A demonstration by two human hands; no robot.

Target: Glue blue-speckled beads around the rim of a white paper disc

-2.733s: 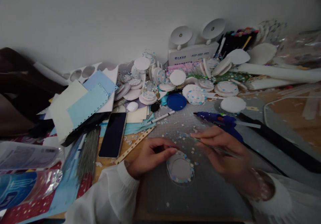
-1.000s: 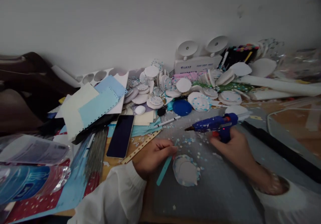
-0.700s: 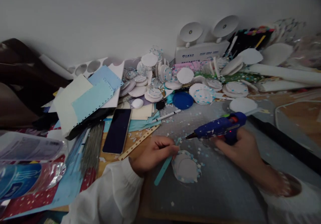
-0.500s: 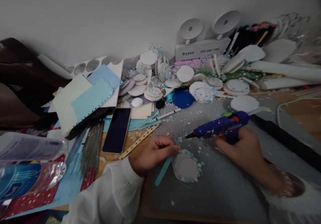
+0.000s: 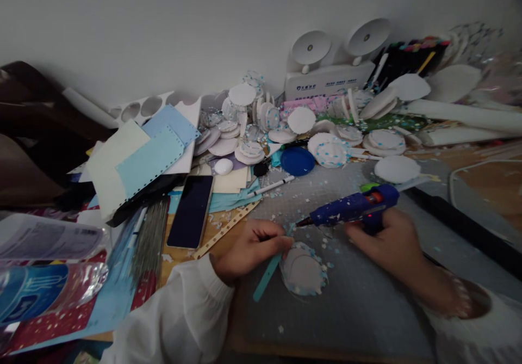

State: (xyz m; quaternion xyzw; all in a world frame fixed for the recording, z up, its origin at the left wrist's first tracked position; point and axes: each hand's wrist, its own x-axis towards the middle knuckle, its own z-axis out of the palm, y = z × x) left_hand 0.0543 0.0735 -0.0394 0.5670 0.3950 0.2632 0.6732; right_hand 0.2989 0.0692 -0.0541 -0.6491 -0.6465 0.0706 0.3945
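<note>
A narrow teal strip [image 5: 268, 278] runs diagonally under the fingers of my left hand [image 5: 261, 247], which pinches it near its upper end. My right hand [image 5: 385, 239] is wrapped round the grip of a blue hot glue gun [image 5: 346, 207], its dark nozzle pointing left. The nozzle tip is close to the strip's upper end; whether they touch I cannot tell. Just right of my left fingertips lies a round white disc [image 5: 304, 271] edged with small blue and white pieces, flat on the grey cutting mat [image 5: 346, 320].
White discs, several with blue-dotted rims [image 5: 331, 152], crowd the back. A phone [image 5: 190, 211], a patterned strip [image 5: 228, 229] and a plastic bottle [image 5: 53, 290] are on the left. A blue round lid [image 5: 297, 161] sits behind the mat, and a long black bar [image 5: 468, 228] lies at right.
My right hand has moved the glue gun slightly left, bringing its nozzle nearer the teal strip and my left fingers. My left hand and the disc have stayed in place.
</note>
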